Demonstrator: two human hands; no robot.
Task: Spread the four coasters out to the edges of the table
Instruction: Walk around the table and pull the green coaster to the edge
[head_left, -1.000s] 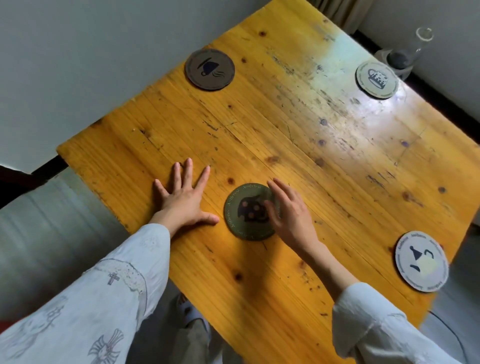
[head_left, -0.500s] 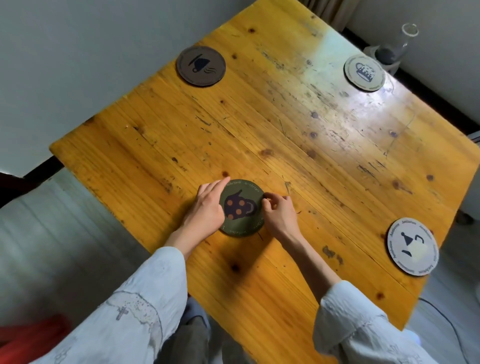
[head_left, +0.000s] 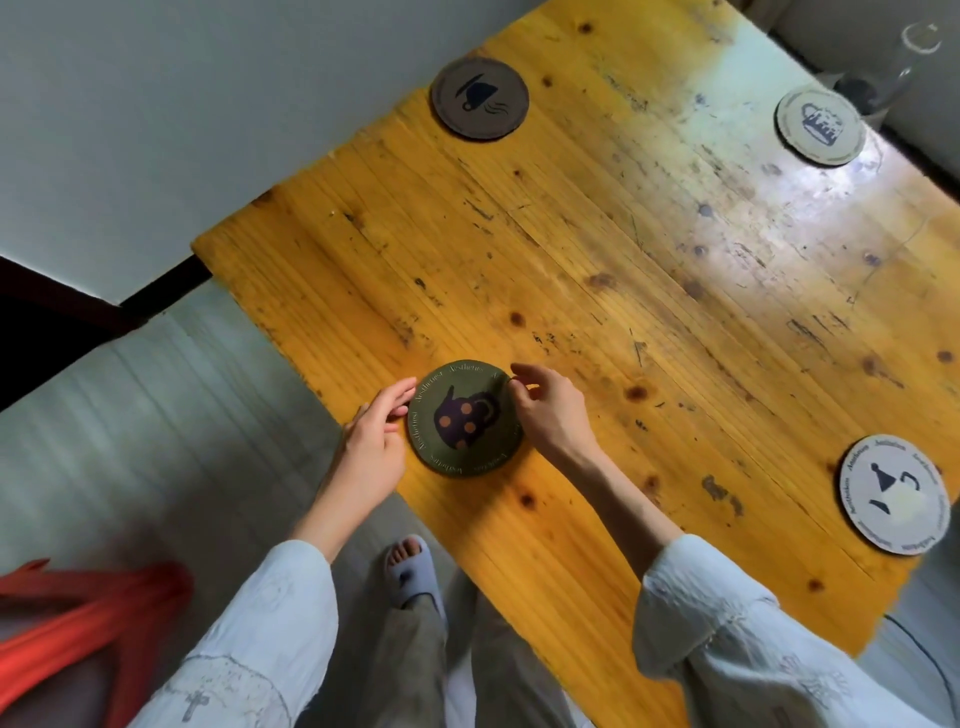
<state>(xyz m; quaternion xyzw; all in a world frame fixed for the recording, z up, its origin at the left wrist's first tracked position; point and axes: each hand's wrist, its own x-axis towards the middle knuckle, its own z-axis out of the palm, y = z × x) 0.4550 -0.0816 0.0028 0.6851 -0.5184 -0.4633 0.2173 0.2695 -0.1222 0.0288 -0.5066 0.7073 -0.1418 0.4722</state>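
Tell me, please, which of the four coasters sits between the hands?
The dark green coaster with the spotted teapot, near the table's front edge; the left hand and right hand flank it, while the other three lie untouched elsewhere.

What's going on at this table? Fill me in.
A person is spreading four round coasters out on a wooden table. Both hands are on the green coaster near the table's near-left edge: the left hand at its left rim, the right hand pinching its far right rim. The brown coaster, the grey coaster and the white coaster already lie near other edges.
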